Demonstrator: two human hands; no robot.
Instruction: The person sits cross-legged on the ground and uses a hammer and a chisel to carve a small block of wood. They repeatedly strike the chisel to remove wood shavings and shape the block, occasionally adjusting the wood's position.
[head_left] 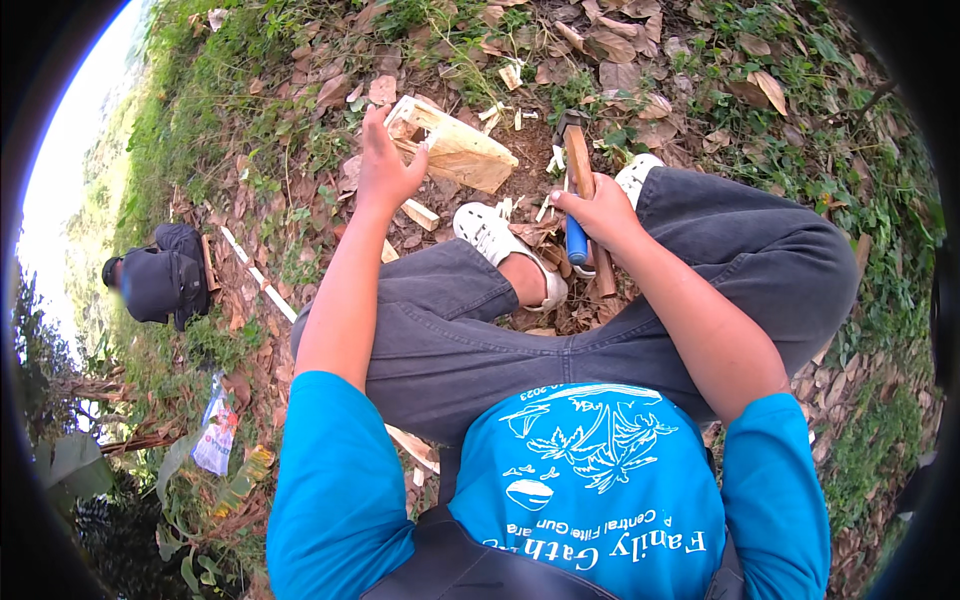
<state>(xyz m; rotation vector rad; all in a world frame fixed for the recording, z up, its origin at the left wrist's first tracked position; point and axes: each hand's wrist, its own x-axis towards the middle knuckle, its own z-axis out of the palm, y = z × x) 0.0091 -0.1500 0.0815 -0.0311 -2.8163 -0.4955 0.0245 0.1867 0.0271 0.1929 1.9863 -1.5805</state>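
A pale wooden block (468, 152) with a squared hollow at its left end rests tilted on the leaf-strewn ground in front of me. My left hand (388, 172) grips that hollowed end, thumb on the near side and fingers at the far corner. In my right hand (602, 212) are two tools held together. One is a hammer (578, 155) with a wooden handle and a dark head pointing away from me. Beside it is a blue-handled tool (576, 242), whose thin shaft is mostly hidden by my fingers.
White clogs (490, 232) are on my feet, close to the block. Wood chips (492, 118) and small offcuts (420, 214) lie around. At the left sit a person with a black backpack (165, 275), a long pale stick (258, 275) and a plastic bag (215, 432).
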